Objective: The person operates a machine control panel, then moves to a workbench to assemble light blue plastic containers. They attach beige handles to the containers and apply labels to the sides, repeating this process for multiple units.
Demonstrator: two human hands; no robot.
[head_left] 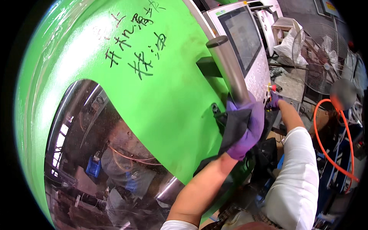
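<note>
The handle (pixel 230 73) on the machine front (pixel 165 99) lies right of the window (pixel 103 161), left of the control panel (pixel 245 42).

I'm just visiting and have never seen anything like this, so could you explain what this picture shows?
There is no robot here, only a person wearing a camera on the head, which looks down through a wide lens. The purple-gloved left hand holds a dark cloth at the lower end of a thick metal handle. The right hand, gloved too, is at the edge of a control panel, near a red button; its grip is hard to make out. The big green cover bears dark handwriting and has a dark, shiny window. A fan stands at the right.
</note>
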